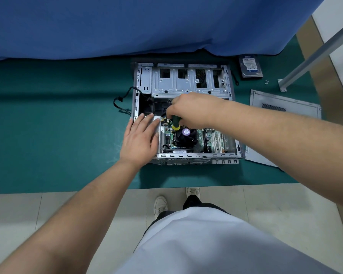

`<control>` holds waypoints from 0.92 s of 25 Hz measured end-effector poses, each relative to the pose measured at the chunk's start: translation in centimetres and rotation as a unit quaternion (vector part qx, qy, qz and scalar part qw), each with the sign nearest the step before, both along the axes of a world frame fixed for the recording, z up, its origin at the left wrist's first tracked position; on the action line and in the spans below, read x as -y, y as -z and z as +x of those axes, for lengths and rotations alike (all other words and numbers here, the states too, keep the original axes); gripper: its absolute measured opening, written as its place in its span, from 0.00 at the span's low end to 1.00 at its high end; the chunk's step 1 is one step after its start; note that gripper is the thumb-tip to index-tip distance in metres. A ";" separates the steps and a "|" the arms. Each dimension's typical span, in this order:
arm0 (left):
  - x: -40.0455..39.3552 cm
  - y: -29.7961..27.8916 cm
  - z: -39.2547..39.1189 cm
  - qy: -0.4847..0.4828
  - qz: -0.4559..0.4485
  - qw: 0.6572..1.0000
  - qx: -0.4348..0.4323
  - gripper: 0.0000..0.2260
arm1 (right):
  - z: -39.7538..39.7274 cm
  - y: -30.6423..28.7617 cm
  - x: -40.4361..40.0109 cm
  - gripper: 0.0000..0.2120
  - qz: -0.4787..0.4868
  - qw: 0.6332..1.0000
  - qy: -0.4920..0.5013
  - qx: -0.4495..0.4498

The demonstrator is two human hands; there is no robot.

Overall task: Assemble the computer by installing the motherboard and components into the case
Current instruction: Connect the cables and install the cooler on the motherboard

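Your right hand (190, 109) grips a screwdriver (175, 123) with a green and yellow handle, pointing down into the open computer case (186, 156). Your left hand (141, 139) lies flat, fingers straight, on a silver box at the left side of the case. Inside, the green motherboard (201, 137) sits under a black fan (185, 136) with a purple sticker. The case rests on a green mat (57, 125). A hard drive (250, 66) lies past the case's far right corner, and a grey side panel (283, 107) lies to the right.
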State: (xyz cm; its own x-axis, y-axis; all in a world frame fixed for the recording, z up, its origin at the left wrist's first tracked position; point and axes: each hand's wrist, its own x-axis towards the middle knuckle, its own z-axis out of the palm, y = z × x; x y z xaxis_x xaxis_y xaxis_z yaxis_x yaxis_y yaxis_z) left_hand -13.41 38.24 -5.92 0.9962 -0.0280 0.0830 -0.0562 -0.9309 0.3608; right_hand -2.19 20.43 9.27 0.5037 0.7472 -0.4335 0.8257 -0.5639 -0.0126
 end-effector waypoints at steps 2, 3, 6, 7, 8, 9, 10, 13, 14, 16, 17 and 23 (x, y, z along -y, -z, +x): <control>-1.0 0.0 0.2 0.027 0.006 1.000 -0.010 0.23 | -0.5 0.5 0.1 0.14 0.006 0.998 0.055 0.041; -1.6 -0.1 0.5 0.044 0.029 0.999 -0.011 0.23 | -0.8 0.7 0.1 0.19 -0.003 0.995 0.072 0.068; -2.9 -0.6 2.2 0.100 0.099 0.990 -0.028 0.24 | -1.4 1.4 -0.1 0.27 -0.019 0.988 0.090 0.120; -2.6 -0.6 2.6 0.104 0.104 0.989 -0.032 0.24 | -1.2 1.5 -0.1 0.27 -0.015 0.989 0.093 0.111; -2.2 -0.6 2.7 0.100 0.104 0.989 -0.027 0.23 | -1.0 1.4 -0.1 0.26 -0.004 0.992 0.088 0.086; -1.7 -0.4 2.6 0.092 0.108 0.990 -0.019 0.22 | -0.8 1.3 -0.1 0.23 0.009 0.996 0.073 0.049; -1.5 -0.2 2.6 0.087 0.110 0.990 -0.014 0.22 | -0.5 1.0 0.0 0.19 0.016 0.998 0.054 0.010; -1.6 0.2 2.6 0.085 0.105 0.991 -0.012 0.22 | 0.6 0.2 0.2 0.18 0.014 0.998 0.006 -0.061; -1.7 0.3 2.8 0.081 0.106 0.991 -0.014 0.22 | 0.6 0.2 0.2 0.17 0.012 0.999 0.010 -0.051; -1.7 0.5 3.0 0.077 0.102 0.992 -0.017 0.22 | 0.3 0.7 0.0 0.14 0.025 0.998 0.049 -0.004; -1.6 0.6 3.0 0.076 0.101 0.992 -0.016 0.22 | 0.2 1.1 -0.1 0.20 0.020 0.997 0.074 0.032; -1.7 0.9 3.0 0.074 0.094 0.993 -0.003 0.22 | 0.8 1.6 0.5 0.31 -0.026 0.995 0.079 0.057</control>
State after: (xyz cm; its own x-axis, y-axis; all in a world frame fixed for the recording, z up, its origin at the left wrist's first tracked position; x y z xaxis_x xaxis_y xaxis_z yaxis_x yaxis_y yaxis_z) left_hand -10.42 39.93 -6.79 0.9805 -0.1885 0.0565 -0.1957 -0.9636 0.1821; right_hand -1.37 19.91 7.63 0.6612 0.6328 -0.4031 0.7210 -0.6845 0.1081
